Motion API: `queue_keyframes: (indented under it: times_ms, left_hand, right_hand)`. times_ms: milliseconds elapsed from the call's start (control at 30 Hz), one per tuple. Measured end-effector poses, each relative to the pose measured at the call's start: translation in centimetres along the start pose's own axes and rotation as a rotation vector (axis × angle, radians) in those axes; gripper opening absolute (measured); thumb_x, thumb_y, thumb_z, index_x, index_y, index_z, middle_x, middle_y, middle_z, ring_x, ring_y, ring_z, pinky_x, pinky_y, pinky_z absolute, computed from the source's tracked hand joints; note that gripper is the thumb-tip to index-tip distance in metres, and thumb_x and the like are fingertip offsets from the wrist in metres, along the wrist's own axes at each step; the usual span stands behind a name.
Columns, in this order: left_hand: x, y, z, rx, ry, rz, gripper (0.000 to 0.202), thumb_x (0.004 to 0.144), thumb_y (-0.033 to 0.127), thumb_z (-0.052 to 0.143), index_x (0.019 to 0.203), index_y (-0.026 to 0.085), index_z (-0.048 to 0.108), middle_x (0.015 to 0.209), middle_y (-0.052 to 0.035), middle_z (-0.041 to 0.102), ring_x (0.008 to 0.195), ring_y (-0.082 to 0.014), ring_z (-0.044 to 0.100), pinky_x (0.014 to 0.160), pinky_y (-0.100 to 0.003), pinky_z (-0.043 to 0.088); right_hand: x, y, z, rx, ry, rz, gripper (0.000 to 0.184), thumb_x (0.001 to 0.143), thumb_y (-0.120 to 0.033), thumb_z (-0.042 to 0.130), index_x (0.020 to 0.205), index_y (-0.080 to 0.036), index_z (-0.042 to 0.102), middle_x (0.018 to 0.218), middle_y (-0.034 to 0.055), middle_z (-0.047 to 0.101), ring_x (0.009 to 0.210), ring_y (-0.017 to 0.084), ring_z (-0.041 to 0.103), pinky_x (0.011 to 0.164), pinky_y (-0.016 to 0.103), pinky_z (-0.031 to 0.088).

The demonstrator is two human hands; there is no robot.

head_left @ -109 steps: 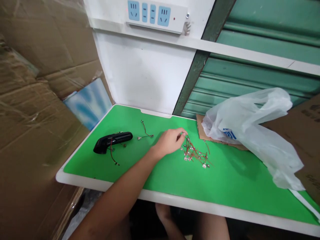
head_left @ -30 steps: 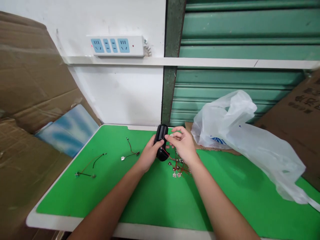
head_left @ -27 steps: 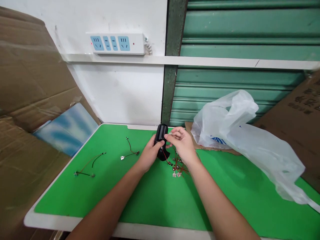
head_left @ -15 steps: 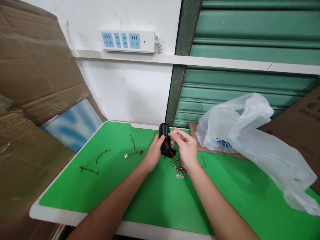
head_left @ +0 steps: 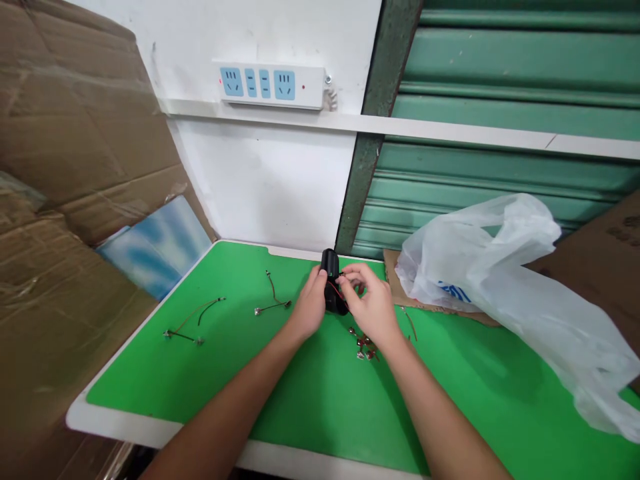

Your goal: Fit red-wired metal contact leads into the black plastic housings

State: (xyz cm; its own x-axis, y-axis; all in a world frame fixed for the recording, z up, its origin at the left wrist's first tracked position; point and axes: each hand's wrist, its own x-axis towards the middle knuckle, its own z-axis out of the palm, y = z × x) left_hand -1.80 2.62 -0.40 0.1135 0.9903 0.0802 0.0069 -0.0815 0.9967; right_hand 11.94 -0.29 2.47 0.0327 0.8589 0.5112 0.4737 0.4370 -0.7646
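Note:
My left hand (head_left: 311, 303) grips the left side of a black rounded plastic housing (head_left: 329, 264), thumb on its face, and keeps it tilted up over the green mat. At the housing's right edge, the thumb and fingertips of my right hand (head_left: 369, 297) pinch a red wire (head_left: 335, 289) that runs across the housing. What sits at the wire's end between the fingertips is too small to make out. Below my right hand lies a small heap of wired parts (head_left: 365, 343) with shiny round pieces. My fingers hide part of the housing.
Two loose wire assemblies lie left on the green mat (head_left: 210, 387): a nearer one (head_left: 273, 307) and a farther one (head_left: 183, 337). A plastic bag (head_left: 480, 267) rests on cardboard at right. Cardboard (head_left: 75, 133) stands at left. A power strip (head_left: 273, 85) hangs on the wall.
The small white piece seen at my right fingertips is out of sight, and those fingers have curled in closer to the housing. The whole view has shifted slightly.

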Motion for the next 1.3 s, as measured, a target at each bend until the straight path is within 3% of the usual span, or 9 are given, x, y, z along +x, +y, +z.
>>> queue_keyframes:
  times_ms: [100,333,567,833,1300]
  left_hand:
    - [-0.3,0.7,-0.3,0.078,-0.002,0.037,0.043,0.104,0.044,0.032,0.128,0.019,0.057,0.122,-0.0089,0.067,0.113,-0.0219,0.060,0.102,-0.035,0.045]
    - [-0.8,1.4,-0.2,0.148,-0.043,0.094,0.042,0.105,0.041,0.030,0.130,0.017,0.055,0.123,-0.0103,0.066,0.110,-0.0215,0.061,0.099,-0.034,0.045]
    - [-1.1,1.9,-0.1,0.126,-0.054,0.103,0.044,0.104,0.040,0.033,0.137,0.018,0.053,0.126,-0.0102,0.066,0.118,-0.0232,0.060,0.103,-0.035,0.044]
    - [-1.2,2.0,0.0,0.112,-0.087,0.143,0.048,0.105,0.039,0.032,0.144,0.018,0.051,0.139,-0.0106,0.061,0.129,-0.0229,0.056,0.112,-0.035,0.040]
    - [-1.1,1.4,0.1,0.092,-0.105,0.163,0.050,0.105,0.040,0.032,0.146,0.017,0.051,0.146,-0.0098,0.057,0.138,-0.0215,0.050,0.118,-0.034,0.034]
  right_hand:
    - [0.1,0.1,0.0,-0.050,-0.014,-0.083,0.013,0.094,-0.021,0.061,0.100,-0.022,0.073,0.089,0.0017,0.075,0.077,0.017,0.067,0.074,0.029,0.050]
    - [0.1,0.7,0.2,-0.126,-0.026,-0.258,0.020,0.096,-0.015,0.055,0.103,-0.021,0.073,0.100,0.0054,0.071,0.093,0.020,0.066,0.086,0.033,0.051]
    - [-0.1,0.6,0.1,-0.195,-0.006,-0.196,0.036,0.095,-0.016,0.056,0.131,-0.023,0.052,0.102,0.0037,0.073,0.100,0.022,0.069,0.093,0.035,0.052]
    - [-0.3,0.6,0.0,-0.239,-0.022,-0.197,0.038,0.096,-0.017,0.054,0.133,-0.024,0.049,0.105,0.0036,0.073,0.098,0.021,0.072,0.086,0.032,0.054]
    - [-0.3,1.0,-0.2,-0.281,-0.051,-0.223,0.040,0.098,-0.017,0.051,0.137,-0.024,0.047,0.114,0.0078,0.072,0.102,0.022,0.072,0.087,0.034,0.058]
